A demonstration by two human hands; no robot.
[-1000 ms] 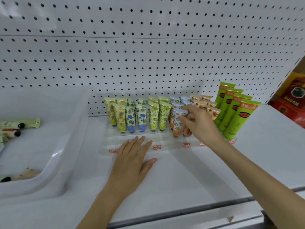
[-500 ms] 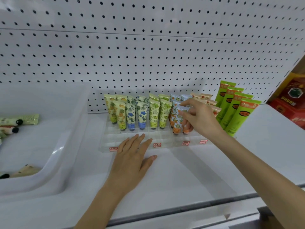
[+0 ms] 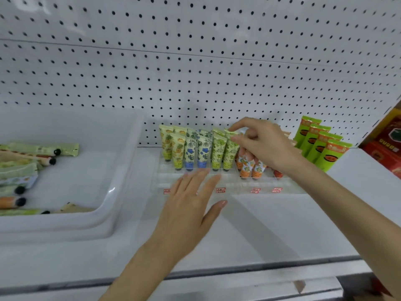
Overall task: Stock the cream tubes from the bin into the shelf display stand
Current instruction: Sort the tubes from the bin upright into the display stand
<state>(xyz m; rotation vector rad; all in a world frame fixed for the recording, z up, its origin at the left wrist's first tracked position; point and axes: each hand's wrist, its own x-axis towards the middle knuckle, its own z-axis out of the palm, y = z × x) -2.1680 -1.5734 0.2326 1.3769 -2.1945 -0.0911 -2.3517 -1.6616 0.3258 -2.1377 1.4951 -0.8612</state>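
Note:
A clear acrylic display stand [image 3: 236, 184] sits on the white shelf against the pegboard. Several small cream tubes stand upright in it: yellow pineapple ones, blue-flower ones, green ones, orange ones [image 3: 247, 167]. My right hand [image 3: 263, 142] hovers over the stand's middle; its thumb and forefinger pinch the top of a green tube [image 3: 230, 152] in the front row. My left hand [image 3: 191, 205] lies flat with straight fingers on the shelf, fingertips at the stand's front edge. The white bin [image 3: 104, 213] on the left holds several loose tubes [image 3: 32, 157] lying flat.
Tall green tubes [image 3: 323, 148] lean in a row right of the stand. Red boxes [image 3: 388, 148] fill the neighbouring shelf bay at far right. The shelf's front lip [image 3: 238, 276] runs across the bottom.
My right hand has moved left from the orange tubes to the green tubes and now pinches a green tube's top. My left hand stays flat in front of the stand.

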